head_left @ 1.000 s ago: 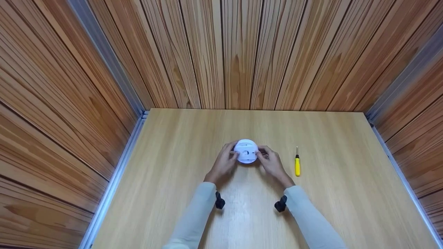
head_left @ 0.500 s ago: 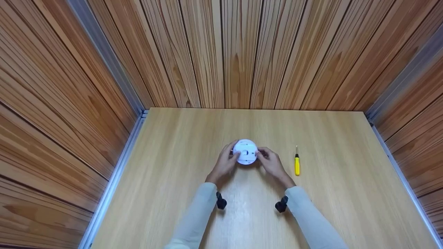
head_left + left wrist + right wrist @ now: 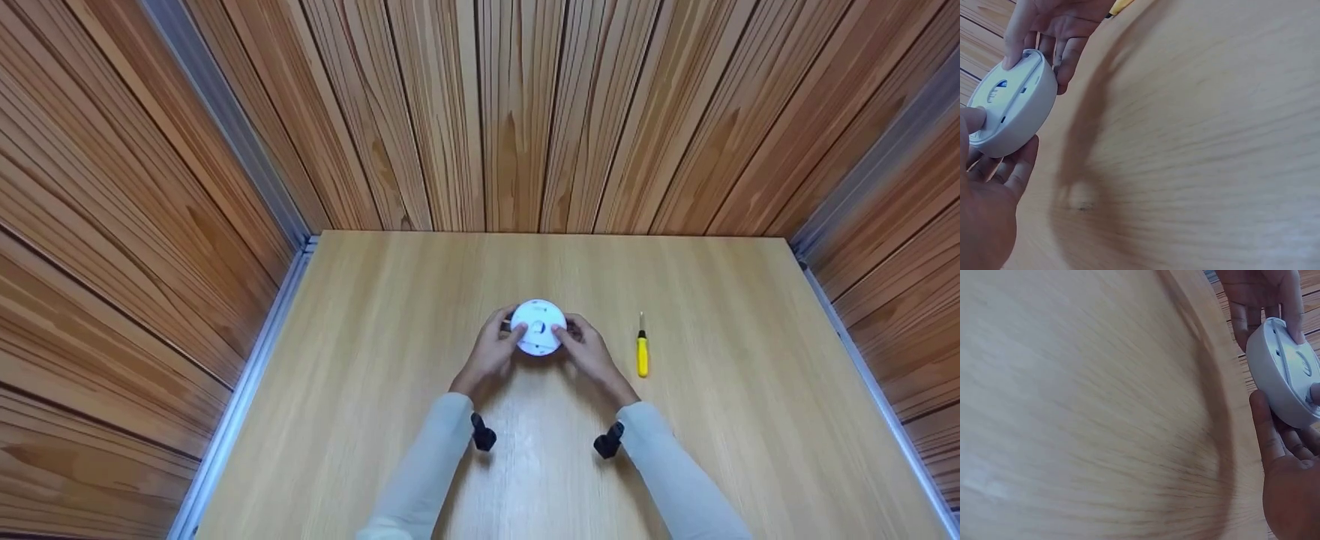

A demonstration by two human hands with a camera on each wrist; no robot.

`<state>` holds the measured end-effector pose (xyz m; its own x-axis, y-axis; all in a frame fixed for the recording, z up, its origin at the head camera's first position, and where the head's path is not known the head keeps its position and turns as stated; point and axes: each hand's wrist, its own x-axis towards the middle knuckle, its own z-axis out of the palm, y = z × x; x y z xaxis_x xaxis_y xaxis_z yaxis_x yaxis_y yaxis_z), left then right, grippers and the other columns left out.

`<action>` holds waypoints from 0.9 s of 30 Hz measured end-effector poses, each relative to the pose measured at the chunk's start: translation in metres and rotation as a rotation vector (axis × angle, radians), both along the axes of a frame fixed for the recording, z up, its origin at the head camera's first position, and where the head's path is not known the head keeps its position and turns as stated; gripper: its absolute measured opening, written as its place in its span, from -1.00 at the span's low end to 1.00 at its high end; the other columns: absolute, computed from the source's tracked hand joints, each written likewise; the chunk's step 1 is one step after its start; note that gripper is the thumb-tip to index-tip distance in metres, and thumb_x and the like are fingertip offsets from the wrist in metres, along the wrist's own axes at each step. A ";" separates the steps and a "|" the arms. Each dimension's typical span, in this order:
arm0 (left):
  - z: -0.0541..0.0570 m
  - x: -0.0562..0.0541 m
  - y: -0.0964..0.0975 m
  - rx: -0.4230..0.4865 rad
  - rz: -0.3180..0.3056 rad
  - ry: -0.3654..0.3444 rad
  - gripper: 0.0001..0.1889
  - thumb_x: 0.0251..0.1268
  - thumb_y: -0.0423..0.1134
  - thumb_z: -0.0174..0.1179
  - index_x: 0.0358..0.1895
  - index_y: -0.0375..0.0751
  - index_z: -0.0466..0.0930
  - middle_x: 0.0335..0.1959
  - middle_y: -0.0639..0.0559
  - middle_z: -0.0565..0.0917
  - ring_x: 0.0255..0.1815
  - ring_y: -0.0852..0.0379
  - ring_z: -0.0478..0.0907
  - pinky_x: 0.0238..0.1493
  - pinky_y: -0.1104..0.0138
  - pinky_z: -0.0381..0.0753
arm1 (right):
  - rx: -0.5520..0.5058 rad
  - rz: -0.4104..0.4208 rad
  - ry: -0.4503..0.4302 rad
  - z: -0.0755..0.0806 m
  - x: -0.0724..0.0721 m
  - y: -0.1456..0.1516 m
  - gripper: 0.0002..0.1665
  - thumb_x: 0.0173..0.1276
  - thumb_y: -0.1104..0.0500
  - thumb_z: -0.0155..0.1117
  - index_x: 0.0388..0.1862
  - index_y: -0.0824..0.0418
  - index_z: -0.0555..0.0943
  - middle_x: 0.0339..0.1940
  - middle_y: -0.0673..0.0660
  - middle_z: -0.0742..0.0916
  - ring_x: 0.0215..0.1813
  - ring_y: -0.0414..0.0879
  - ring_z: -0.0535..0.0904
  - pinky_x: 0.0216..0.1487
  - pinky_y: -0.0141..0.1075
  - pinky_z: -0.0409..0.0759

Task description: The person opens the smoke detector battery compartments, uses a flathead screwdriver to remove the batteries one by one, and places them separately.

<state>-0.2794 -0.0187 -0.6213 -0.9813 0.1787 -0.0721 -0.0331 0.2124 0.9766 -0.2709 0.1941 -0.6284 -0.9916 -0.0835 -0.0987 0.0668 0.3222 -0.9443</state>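
In the head view a round white smoke alarm (image 3: 538,343) is held over the middle of the table, its flat back with a central opening turned up. My left hand (image 3: 489,354) grips its left side, the thumb pressed on the flat face and the fingers beneath. On the opposite side my right hand (image 3: 590,357) holds it likewise, thumb on top. In the left wrist view the alarm (image 3: 1039,115) shows a thick smooth side wall, small slots and a blue-and-white patch inside the opening. Its underside is hidden by the fingers.
A yellow-handled screwdriver (image 3: 643,356) lies on the wooden table (image 3: 360,315) to the right of my right hand, tip pointing away. Wood-panelled walls (image 3: 517,112) stand at the back and both sides, with metal rails (image 3: 247,382) along the table's side edges.
The smoke alarm has shifted slightly to the right and turned between my hands. Both thumbs now lie farther in on its flat face. The screwdriver stays on the table.
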 end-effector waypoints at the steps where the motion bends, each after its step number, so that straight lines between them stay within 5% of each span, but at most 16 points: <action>1: 0.001 0.000 0.001 0.001 0.002 -0.007 -0.48 0.66 -0.13 0.16 0.56 -0.09 0.39 0.36 -0.02 0.54 0.22 0.07 0.54 0.27 0.24 0.60 | 0.000 0.000 -0.001 0.001 -0.001 0.000 -0.43 0.70 -0.05 0.16 0.48 0.24 0.47 0.40 0.27 0.62 0.35 0.12 0.54 0.42 -0.05 0.52; 10: 0.004 -0.001 0.004 0.053 0.031 -0.062 -0.49 0.62 -0.04 0.22 0.53 0.04 0.42 0.30 0.04 0.56 0.17 0.08 0.55 0.18 0.26 0.62 | -0.065 -0.007 -0.026 0.003 -0.003 -0.001 -0.44 0.71 0.00 0.14 0.48 0.32 0.44 0.45 0.34 0.59 0.43 0.16 0.53 0.51 0.00 0.49; 22: 0.004 -0.002 0.009 0.062 0.123 -0.022 -0.60 0.59 -0.08 0.26 0.31 -0.19 0.53 0.10 -0.09 0.62 0.05 0.06 0.57 0.04 0.34 0.58 | -0.052 -0.001 0.016 0.003 -0.001 -0.004 -0.42 0.63 -0.02 0.28 0.45 0.28 0.50 0.37 0.30 0.66 0.39 0.14 0.58 0.45 -0.11 0.53; 27: 0.006 -0.001 0.009 0.060 0.121 -0.074 -0.59 0.61 -0.04 0.24 0.35 -0.12 0.51 0.15 -0.03 0.60 0.10 0.08 0.55 0.09 0.34 0.58 | -0.056 -0.002 -0.003 0.005 0.000 -0.004 -0.38 0.61 -0.03 0.30 0.48 0.27 0.49 0.39 0.28 0.65 0.38 0.12 0.55 0.50 -0.01 0.48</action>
<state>-0.2806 -0.0094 -0.6150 -0.9882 0.0660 -0.1381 -0.1275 0.1439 0.9813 -0.2710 0.1900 -0.6236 -0.9916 -0.0865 -0.0965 0.0700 0.2690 -0.9606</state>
